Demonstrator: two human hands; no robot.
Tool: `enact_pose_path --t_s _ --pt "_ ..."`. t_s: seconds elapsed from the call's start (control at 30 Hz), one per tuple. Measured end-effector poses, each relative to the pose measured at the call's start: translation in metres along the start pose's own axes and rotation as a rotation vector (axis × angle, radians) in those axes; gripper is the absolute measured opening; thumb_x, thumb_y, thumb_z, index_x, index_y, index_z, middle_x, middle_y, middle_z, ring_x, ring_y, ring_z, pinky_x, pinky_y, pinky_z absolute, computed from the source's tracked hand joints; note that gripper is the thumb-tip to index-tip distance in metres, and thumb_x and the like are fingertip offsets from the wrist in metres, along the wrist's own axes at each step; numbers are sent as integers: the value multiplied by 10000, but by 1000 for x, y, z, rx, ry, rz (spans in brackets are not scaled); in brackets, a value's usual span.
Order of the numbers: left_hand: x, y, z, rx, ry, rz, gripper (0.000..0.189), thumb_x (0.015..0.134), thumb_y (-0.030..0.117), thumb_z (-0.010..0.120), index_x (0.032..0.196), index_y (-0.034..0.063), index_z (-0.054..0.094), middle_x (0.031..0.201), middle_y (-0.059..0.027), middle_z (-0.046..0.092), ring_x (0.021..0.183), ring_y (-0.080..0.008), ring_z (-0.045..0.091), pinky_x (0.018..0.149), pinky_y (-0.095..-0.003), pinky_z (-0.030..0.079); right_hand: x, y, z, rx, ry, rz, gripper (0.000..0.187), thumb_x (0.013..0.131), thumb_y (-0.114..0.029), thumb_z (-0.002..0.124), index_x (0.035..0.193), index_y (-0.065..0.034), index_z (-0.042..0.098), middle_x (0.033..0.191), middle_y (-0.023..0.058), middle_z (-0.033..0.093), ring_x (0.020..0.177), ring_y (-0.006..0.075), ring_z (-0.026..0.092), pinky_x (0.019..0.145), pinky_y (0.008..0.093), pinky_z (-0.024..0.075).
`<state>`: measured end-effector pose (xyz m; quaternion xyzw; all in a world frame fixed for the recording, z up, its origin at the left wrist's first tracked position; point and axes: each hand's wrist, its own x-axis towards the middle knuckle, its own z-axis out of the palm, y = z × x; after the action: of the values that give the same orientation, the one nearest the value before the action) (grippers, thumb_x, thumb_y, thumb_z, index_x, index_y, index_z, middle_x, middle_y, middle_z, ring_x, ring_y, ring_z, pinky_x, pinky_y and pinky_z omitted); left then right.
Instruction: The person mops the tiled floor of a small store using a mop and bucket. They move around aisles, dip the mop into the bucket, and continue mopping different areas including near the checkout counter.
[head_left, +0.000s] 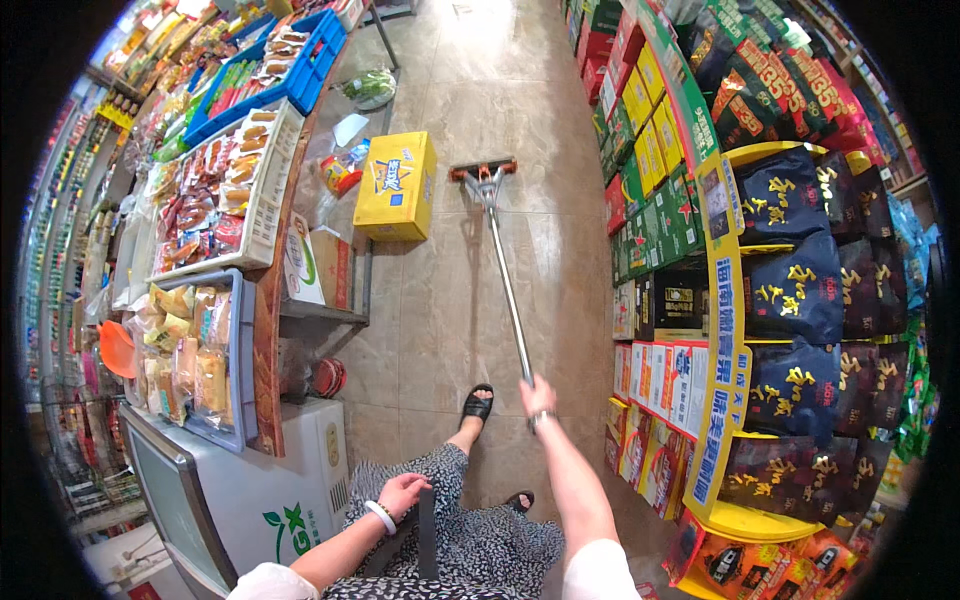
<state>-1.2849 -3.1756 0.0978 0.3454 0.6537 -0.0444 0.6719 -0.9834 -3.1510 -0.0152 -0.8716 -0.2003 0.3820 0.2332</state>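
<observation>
A sponge mop (504, 277) with a metal pole stretches away from me along the tiled floor. My right hand (538, 396), with a watch or bracelet at the wrist, grips the pole's near end. The orange-edged mop head (484, 171) rests on the tiles, to the right of a yellow cardboard carton (395, 186). My left hand (405, 493), wearing a white bangle, is in front of my patterned skirt beside a dark strap (427, 532). Its fingers are loosely curled; whether they hold anything is unclear.
Left of the aisle stand a wooden table (281, 247) with crates of packaged food and a white chest freezer (300, 480). Stacked drink cartons (652, 217) and a yellow display rack (720, 405) of dark pouches line the right. My sandalled foot (478, 405) is on the floor near the mop pole.
</observation>
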Motion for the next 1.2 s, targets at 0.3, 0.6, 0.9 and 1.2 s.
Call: enact_pose_path --t_s 0.3,0.6,0.9,1.2 --pt "3 -37 2 -130 -14 5 231 855 135 463 1008 -32 507 898 -126 598 771 -185 595 688 -267 489 -34 94 -32 -73 -19 3 331 756 -372 532 979 -128 547 843 187 583 818 361 555 671 431 449" --pt "-16 -90 50 60 -171 -40 163 818 53 493 939 -54 521 804 -103 592 696 -150 573 641 -238 478 -507 346 -86 -302 -120 580 347 773 -364 507 905 -44 527 749 229 560 734 396 536 649 456 427" --pt "-11 -53 41 62 -150 -43 208 840 128 478 990 -4 536 875 -96 616 776 -150 599 658 -241 469 -322 249 -63 -158 -58 325 395 773 -398 501 869 -17 541 764 237 569 760 414 541 661 473 424" --pt "5 -32 4 -141 28 15 201 855 120 458 983 -23 517 863 -117 600 759 -166 589 648 -253 483 73 39 -39 42 211 -10 307 756 -280 546 982 -80 493 895 204 572 863 370 541 718 432 430"
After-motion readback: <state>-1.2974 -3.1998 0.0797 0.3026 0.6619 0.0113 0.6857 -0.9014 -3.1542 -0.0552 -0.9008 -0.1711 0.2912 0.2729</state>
